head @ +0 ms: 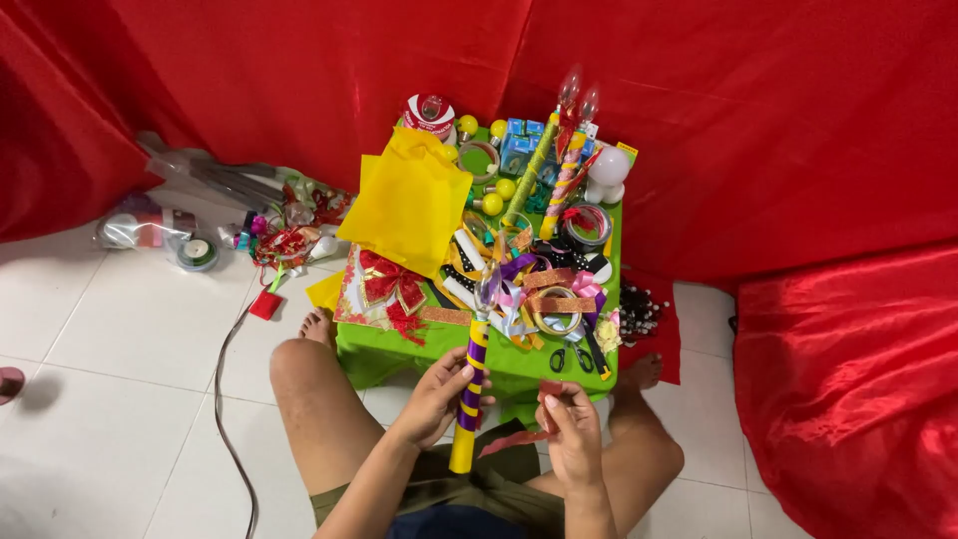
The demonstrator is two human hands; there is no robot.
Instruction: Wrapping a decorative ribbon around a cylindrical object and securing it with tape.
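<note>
Hands come first, nearest of all: left hand point(436, 397) wraps tight round a yellow-and-purple stick point(469, 384), tilted up for wrapping. Right hand point(571, 427), beside the stick, pinches red ribbon point(547, 391). Beyond the stick stands the green desk point(399, 354), piled with bows.

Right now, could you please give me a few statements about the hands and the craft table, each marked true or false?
1. The left hand holds a yellow stick wound with purple ribbon. True.
2. The right hand holds black scissors. False: it pinches a small piece of red ribbon; the black-handled scissors lie on the table.
3. The low table wears a blue cover. False: the table's cover is green.
4. A sheet of yellow paper lies on the table's left part. True.
</note>
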